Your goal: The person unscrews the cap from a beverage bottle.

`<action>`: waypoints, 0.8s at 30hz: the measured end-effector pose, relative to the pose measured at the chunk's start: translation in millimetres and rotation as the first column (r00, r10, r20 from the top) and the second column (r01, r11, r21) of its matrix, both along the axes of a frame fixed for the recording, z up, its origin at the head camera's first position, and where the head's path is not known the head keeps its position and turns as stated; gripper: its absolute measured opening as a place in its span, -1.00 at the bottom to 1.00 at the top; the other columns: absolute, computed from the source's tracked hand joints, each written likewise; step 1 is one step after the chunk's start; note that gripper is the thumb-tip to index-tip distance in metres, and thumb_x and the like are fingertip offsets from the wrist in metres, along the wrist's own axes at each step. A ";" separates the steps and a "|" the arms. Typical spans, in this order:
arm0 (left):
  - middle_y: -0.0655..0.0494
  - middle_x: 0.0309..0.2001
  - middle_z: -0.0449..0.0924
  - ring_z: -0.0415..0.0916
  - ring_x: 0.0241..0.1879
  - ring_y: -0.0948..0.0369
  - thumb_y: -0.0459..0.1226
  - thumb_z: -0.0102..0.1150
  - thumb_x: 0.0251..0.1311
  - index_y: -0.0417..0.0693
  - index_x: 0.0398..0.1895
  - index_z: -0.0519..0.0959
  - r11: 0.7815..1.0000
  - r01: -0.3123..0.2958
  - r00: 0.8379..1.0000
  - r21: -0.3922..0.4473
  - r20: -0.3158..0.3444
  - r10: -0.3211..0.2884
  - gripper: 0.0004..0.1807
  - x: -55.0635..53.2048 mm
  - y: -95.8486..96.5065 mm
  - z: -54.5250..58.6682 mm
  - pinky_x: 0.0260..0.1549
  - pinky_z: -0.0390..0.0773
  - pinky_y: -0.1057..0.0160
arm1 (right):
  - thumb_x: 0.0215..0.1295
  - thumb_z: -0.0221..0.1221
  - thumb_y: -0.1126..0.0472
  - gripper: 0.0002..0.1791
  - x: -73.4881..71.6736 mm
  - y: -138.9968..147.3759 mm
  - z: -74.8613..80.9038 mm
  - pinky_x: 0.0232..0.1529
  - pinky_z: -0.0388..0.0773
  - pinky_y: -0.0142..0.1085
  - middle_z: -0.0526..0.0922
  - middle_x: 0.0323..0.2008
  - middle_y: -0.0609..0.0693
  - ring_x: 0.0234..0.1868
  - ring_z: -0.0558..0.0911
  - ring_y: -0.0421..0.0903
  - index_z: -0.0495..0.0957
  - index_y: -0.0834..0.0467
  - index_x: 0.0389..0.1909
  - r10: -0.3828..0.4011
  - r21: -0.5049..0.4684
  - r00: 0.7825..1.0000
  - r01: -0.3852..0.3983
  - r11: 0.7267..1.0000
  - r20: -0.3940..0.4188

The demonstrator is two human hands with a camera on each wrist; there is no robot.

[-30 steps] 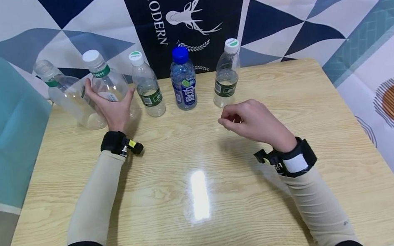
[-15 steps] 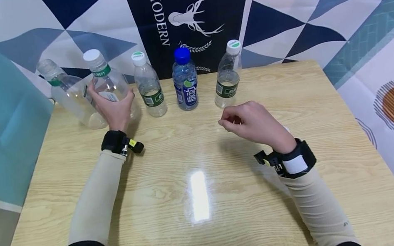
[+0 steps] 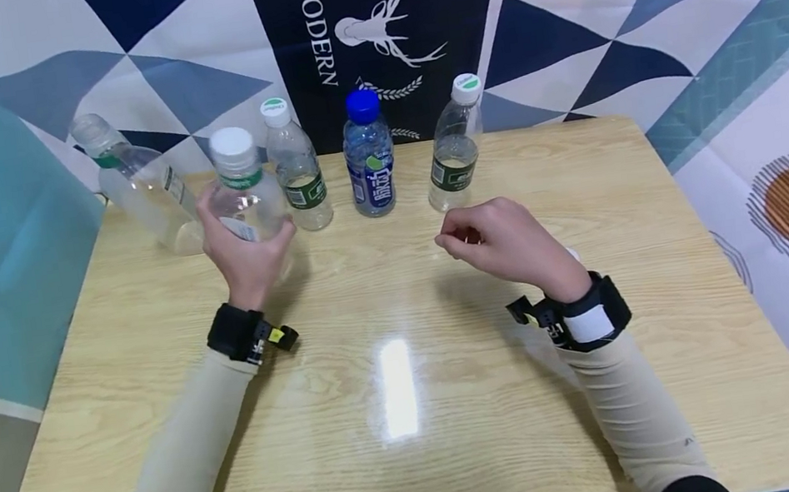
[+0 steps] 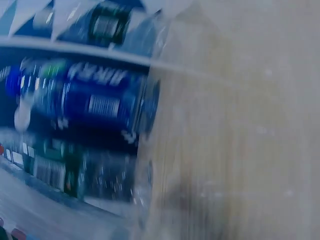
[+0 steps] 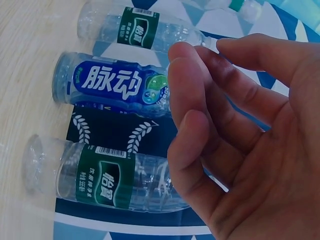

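Large white-capped bottle (image 3: 259, 208), clasped in left hand (image 3: 243, 259) at eleven o'clock on the table (image 3: 492, 400). Probably light, thin-walled, slick, easily dented: hold gently round the middle. At two o'clock from it, small green-labelled bottle (image 3: 303, 185); towards four, right hand (image 3: 511, 246), loosely curled, holding nothing.

From my station, the head camera looks forward and down, far enough back to take in the left hand (image 3: 247, 258), the right hand (image 3: 508, 243), most of the table (image 3: 484, 452) and the patterned backdrop (image 3: 181, 24). My left wrist view is close, blurred and turned sideways, the blue-capped bottle (image 3: 370, 169) pointing its cap to frame left. My right wrist view peers past that nearby hand, turned oppositely. All three share this bottle and the green-labelled bottles (image 3: 306, 194) flanking it.
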State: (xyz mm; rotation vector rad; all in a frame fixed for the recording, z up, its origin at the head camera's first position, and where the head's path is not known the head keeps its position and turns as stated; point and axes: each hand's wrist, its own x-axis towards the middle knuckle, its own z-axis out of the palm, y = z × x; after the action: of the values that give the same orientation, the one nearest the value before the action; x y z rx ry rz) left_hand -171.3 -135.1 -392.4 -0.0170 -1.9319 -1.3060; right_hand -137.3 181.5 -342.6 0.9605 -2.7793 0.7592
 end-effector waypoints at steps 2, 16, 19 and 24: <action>-0.03 0.05 0.50 0.43 0.00 0.15 -0.32 0.47 -0.45 -0.25 0.15 0.33 0.996 0.035 0.998 -0.080 -0.053 -0.039 -0.11 1.8 5.6 -5.4 -0.01 0.37 0.17 | 0.26 0.15 0.11 -0.85 0.6 0.3 1.2 -0.58 0.31 -0.34 0.48 -0.64 -0.25 -0.62 0.40 -0.27 0.62 0.04 -0.45 -0.001 -0.003 1.000 0.001 1.000 -0.006; 0.13 -0.09 0.59 0.54 -0.21 0.21 0.07 0.37 -0.47 0.03 0.20 0.37 0.874 0.204 0.978 -0.441 0.049 -0.204 -0.06 25.5 50.9 -13.4 -0.52 0.46 0.19 | 0.19 0.13 -0.22 -0.64 5.5 -6.7 7.0 -0.58 0.35 -0.37 0.50 -0.59 -0.27 -0.60 0.42 -0.32 0.59 -0.01 -0.38 -0.056 -0.015 0.997 0.055 0.998 -0.051; 0.13 -0.11 0.61 0.55 -0.28 0.21 0.10 0.37 -0.52 0.05 0.20 0.38 0.840 0.225 0.973 -0.493 0.075 -0.217 -0.03 28.0 61.8 -13.1 -0.60 0.41 0.22 | 0.12 0.12 -0.32 -0.51 8.1 -6.8 10.5 -0.59 0.34 -0.36 0.50 -0.59 -0.27 -0.61 0.42 -0.33 0.58 0.03 -0.28 -0.133 -0.045 0.986 0.129 0.991 -0.098; 0.13 -0.12 0.61 0.54 -0.35 0.20 0.16 0.36 -0.56 0.03 0.19 0.41 0.789 0.227 0.972 -0.571 0.079 -0.222 0.01 30.3 78.1 -15.9 -0.66 0.41 0.21 | 0.12 0.13 -0.28 -0.48 13.5 -1.5 15.3 -0.62 0.29 -0.31 0.52 -0.60 -0.22 -0.63 0.43 -0.31 0.55 0.09 -0.18 -0.255 -0.115 0.951 0.238 0.964 -0.172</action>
State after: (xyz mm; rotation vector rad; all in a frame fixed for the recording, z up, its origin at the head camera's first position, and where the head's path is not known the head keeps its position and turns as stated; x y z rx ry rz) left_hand -141.0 -57.1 -408.3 -0.5653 -2.3193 -0.8028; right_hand -123.8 180.1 -327.3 0.6160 -2.6095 0.7132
